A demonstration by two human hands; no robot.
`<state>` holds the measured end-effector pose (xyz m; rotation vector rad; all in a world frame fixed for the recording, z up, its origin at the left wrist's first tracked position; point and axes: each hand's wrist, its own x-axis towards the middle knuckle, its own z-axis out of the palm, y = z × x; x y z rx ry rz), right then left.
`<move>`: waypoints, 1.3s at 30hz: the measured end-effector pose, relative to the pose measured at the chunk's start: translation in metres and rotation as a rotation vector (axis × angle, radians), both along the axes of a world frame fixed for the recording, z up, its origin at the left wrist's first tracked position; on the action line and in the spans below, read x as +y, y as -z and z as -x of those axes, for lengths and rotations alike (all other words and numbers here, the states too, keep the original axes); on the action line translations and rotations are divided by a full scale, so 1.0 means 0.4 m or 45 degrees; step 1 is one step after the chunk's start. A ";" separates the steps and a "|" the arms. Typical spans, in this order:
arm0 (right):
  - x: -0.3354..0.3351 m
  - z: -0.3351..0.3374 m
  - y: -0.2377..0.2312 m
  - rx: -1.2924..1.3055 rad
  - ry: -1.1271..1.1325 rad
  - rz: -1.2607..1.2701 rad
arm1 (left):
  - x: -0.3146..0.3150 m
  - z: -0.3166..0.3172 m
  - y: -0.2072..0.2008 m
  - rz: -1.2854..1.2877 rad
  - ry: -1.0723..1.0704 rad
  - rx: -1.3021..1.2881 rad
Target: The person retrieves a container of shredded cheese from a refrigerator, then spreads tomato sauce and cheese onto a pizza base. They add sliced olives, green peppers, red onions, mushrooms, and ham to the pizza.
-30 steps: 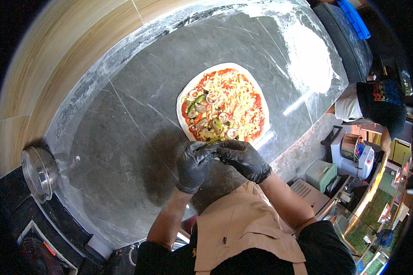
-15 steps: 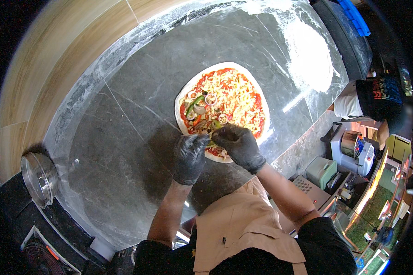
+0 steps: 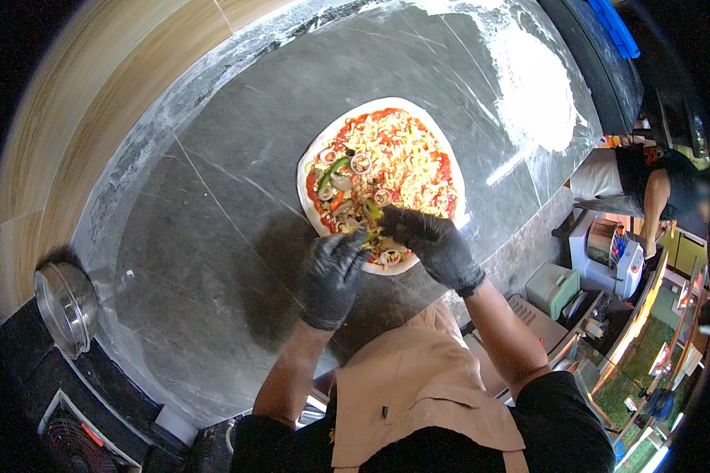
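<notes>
An unbaked round pizza [image 3: 418,158] with red sauce, shredded cheese and a pale dough rim lies on the dark stone worktop. Onion rings [image 3: 360,163], a green pepper strip [image 3: 335,173] and mushroom-like pieces cover its left and near part. Both my hands wear black gloves. My left hand [image 3: 330,277] is over the near left rim, its fingers drawn together at the toppings; anything between them is too small to name. My right hand [image 3: 434,246] hovers over the near right part with curled fingers, their contents hidden. Yellow-green pieces [image 3: 373,210] show between the two hands.
White flour [image 3: 532,94] is spread at the far right of the worktop. A clear round bowl [image 3: 67,307] stands at the left edge. Another person [image 3: 647,185] is at the right, by a white appliance [image 3: 629,272] and a green-and-white box [image 3: 552,290].
My right hand has moved a little right and away from the left one, which stays low over the rim. More toppings show between them. The other person's arm has shifted.
</notes>
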<state>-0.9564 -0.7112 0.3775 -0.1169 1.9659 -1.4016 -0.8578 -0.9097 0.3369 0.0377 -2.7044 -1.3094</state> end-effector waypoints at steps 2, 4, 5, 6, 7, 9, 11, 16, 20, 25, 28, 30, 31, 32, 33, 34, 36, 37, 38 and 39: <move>0.017 -0.048 -0.010 -0.198 -0.052 0.064 | 0.025 -0.021 -0.016 -0.052 0.080 0.017; 0.024 -0.106 -0.012 -0.072 -0.071 0.102 | 0.048 -0.043 -0.020 -0.075 0.152 0.009; 0.031 -0.131 -0.014 -0.166 0.052 0.247 | 0.055 -0.053 -0.018 -0.014 0.176 0.037; 0.038 -0.145 -0.012 -0.237 0.071 0.198 | 0.063 -0.064 -0.017 -0.032 0.185 0.028; 0.043 -0.160 -0.011 -0.288 0.066 0.161 | 0.070 -0.075 -0.016 -0.050 0.193 0.019; 0.049 -0.183 -0.010 -0.276 0.128 0.231 | 0.081 -0.096 -0.018 -0.073 0.195 0.016; 0.059 -0.191 -0.015 -0.250 0.102 0.101 | 0.091 -0.111 -0.024 -0.082 0.176 0.042; 0.094 -0.192 -0.036 -0.331 0.113 0.074 | 0.112 -0.128 -0.035 -0.185 0.180 0.006; 0.110 -0.187 -0.040 -0.307 0.021 0.114 | 0.126 -0.136 -0.035 -0.150 0.178 0.036; 0.091 -0.174 -0.037 -0.330 0.039 0.175 | 0.127 -0.139 -0.025 -0.465 0.068 -0.051; 0.074 -0.160 -0.040 -0.203 -0.028 0.037 | 0.114 -0.127 -0.016 -0.418 0.040 0.007; 0.063 -0.151 -0.038 -0.163 -0.027 0.005 | 0.107 -0.114 -0.008 -0.325 0.045 0.063; 0.055 -0.144 -0.031 -0.145 -0.047 -0.144 | 0.104 -0.105 -0.003 -0.236 0.059 0.109; 0.051 -0.137 -0.023 -0.090 -0.021 -0.109 | 0.103 -0.095 0.004 -0.139 0.077 0.210; 0.043 -0.134 -0.012 -0.041 0.014 -0.112 | 0.098 -0.081 0.016 -0.067 0.077 0.400; 0.038 -0.129 0.000 0.039 0.045 -0.043 | 0.099 -0.070 0.028 -0.116 0.002 0.236; 0.019 -0.107 0.037 0.353 0.046 -0.262 | 0.101 -0.056 0.054 -0.271 -0.146 -0.006; 0.014 -0.095 0.053 0.523 0.014 -0.312 | 0.097 -0.055 0.067 -0.168 -0.103 -0.044; 0.009 -0.083 0.068 0.703 -0.012 -0.357 | 0.097 -0.052 0.081 -0.080 -0.113 -0.005; 0.005 -0.075 0.079 0.715 -0.038 -0.408 | 0.097 -0.055 0.094 0.012 -0.120 0.058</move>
